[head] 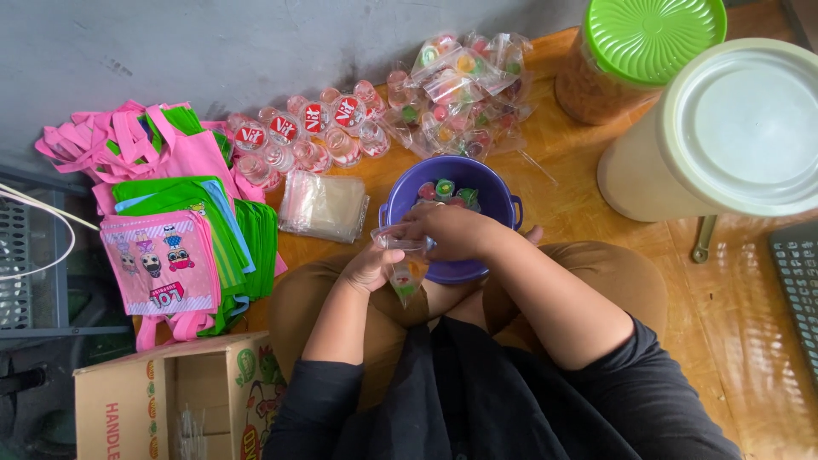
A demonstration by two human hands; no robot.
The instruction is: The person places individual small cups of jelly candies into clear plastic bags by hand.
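A: What are the hands doing?

B: The left hand (368, 268) grips a small clear bag (406, 271); the right hand (452, 232) pinches its mouth, just above the purple bowl (503, 200) of jelly cups (445, 189).

A: Risk?

B: I'd say a loosened pinch tips the bag, spilling cups.

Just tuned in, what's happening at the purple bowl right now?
A person sits cross-legged on a wooden floor. Their left hand holds a small clear plastic bag open over their lap, while their right hand is at the bag's mouth, just above the purple bowl of small colourful jelly cups. Filled bags lie piled beyond the bowl, with empty clear bags and pink and green tote bags to the left.
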